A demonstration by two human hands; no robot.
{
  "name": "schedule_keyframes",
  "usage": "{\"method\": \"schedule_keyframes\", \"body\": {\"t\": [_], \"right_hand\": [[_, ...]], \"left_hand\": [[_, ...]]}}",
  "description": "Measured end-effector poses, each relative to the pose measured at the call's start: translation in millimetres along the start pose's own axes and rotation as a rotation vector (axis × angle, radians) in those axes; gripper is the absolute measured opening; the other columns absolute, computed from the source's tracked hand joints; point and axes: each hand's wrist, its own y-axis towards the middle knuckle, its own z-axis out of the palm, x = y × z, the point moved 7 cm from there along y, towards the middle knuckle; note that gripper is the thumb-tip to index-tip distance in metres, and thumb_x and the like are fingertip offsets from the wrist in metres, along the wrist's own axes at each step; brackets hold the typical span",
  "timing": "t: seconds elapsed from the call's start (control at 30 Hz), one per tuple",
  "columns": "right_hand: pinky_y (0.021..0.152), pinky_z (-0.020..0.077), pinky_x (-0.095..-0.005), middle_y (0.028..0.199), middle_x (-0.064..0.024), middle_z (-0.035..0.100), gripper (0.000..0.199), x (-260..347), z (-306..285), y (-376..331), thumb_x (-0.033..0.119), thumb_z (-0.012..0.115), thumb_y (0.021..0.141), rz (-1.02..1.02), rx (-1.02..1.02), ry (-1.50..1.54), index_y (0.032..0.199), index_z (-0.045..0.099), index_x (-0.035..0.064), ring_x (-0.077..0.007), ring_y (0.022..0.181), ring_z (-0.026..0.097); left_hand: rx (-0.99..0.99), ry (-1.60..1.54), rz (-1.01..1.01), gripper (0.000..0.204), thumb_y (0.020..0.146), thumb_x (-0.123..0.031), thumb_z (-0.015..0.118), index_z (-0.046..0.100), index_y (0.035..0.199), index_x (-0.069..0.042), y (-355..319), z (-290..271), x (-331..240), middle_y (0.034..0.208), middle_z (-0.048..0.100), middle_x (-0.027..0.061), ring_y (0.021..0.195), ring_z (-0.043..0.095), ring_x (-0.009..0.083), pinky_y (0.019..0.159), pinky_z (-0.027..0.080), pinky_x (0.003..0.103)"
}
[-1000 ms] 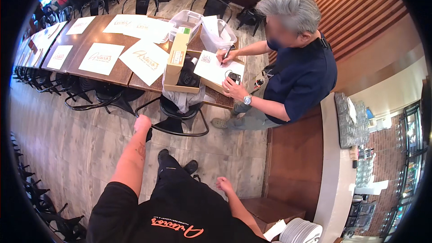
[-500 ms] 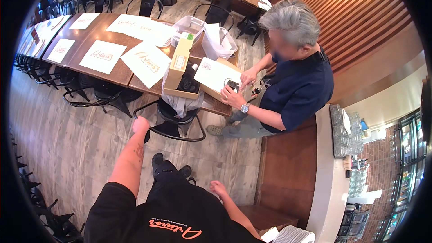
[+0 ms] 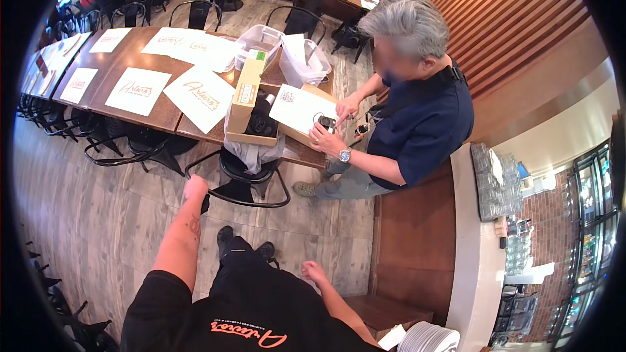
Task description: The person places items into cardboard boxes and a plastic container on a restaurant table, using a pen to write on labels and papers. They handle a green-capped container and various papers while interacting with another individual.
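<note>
1. With the wearer's front as 12 o'clock, a black chair (image 3: 237,190) stands at 12, blocking the way to the brown table (image 3: 167,117).
2. The left hand (image 3: 195,189), at 11, has its fingers clasped on the left end of the chair's curved rail. The right hand (image 3: 313,272), at 1, hangs released, fingers loosely curled.
3. On the table at 12 sit an open cardboard box (image 3: 242,101) with dark items inside and 2 clear tubs (image 3: 303,65); a plastic bag (image 3: 248,156) sags below the box.
4. A co-worker (image 3: 417,120) at 1 stands by the table's end, both hands at a small black device (image 3: 326,124).
5. White printed sheets (image 3: 138,91) cover much of the table towards 11.
6. The floor (image 3: 117,202) is greyish wood-look planking.
7. A slatted wall (image 3: 495,45) rises at 1; a pale counter (image 3: 473,254) with stacked glasses (image 3: 495,182) runs at 2; plates (image 3: 427,339) are stacked at 3.
</note>
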Motion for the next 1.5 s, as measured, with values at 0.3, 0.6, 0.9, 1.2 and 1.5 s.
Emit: {"method": "schedule_keyframes", "body": {"t": [0.3, 0.6, 0.9, 1.2, 1.5], "right_hand": [[0.064, 0.0486, -0.0298, 0.090, -0.0058, 0.061, 0.028, -7, 2, 9, 0.032, 0.050, 0.093, 0.005, 0.021, -0.007, 0.109, 0.056, 0.0096, -0.0141, 0.070, 0.058], [0.066, 0.0486, -0.0315, 0.094, -0.0064, 0.062, 0.028, -8, 2, 8, 0.031, 0.051, 0.092, -0.005, 0.017, 0.000, 0.111, 0.055, 0.0100, -0.0149, 0.073, 0.058], [0.066, 0.0481, -0.0314, 0.092, -0.0053, 0.061, 0.028, -6, 3, 1, 0.032, 0.051, 0.092, 0.007, 0.004, -0.007, 0.110, 0.056, 0.0102, -0.0138, 0.072, 0.057], [0.063, 0.0481, -0.0297, 0.090, -0.0045, 0.062, 0.028, -9, 3, 3, 0.033, 0.052, 0.092, -0.002, 0.004, 0.018, 0.107, 0.056, 0.0103, -0.0135, 0.070, 0.058], [0.064, 0.0488, -0.0306, 0.091, -0.0051, 0.062, 0.030, -10, 5, 4, 0.034, 0.052, 0.092, 0.002, -0.005, 0.021, 0.108, 0.056, 0.0093, -0.0153, 0.071, 0.059]], "left_hand": [[0.008, -0.009, -0.005, 0.030, 0.085, -0.019, 0.049, 0.061, 0.110, -0.007, 1, 1, 0, 0.112, 0.062, 0.0178, 0.106, 0.059, 0.0341, 0.087, 0.048, 0.043], [0.019, 0.011, -0.013, 0.032, 0.087, -0.022, 0.046, 0.059, 0.112, -0.007, 10, 8, 5, 0.114, 0.061, 0.0167, 0.106, 0.059, 0.0335, 0.087, 0.048, 0.043], [0.020, 0.010, -0.009, 0.032, 0.087, -0.022, 0.046, 0.058, 0.113, -0.008, 6, 5, 6, 0.114, 0.061, 0.0162, 0.107, 0.059, 0.0333, 0.087, 0.048, 0.044], [0.012, 0.010, 0.003, 0.033, 0.088, -0.021, 0.044, 0.058, 0.113, -0.006, 9, 9, 6, 0.114, 0.061, 0.0169, 0.107, 0.059, 0.0335, 0.087, 0.048, 0.044], [0.011, -0.020, 0.004, 0.032, 0.088, -0.021, 0.044, 0.060, 0.110, -0.006, 12, 12, 6, 0.114, 0.061, 0.0180, 0.107, 0.059, 0.0341, 0.087, 0.048, 0.044]]}}
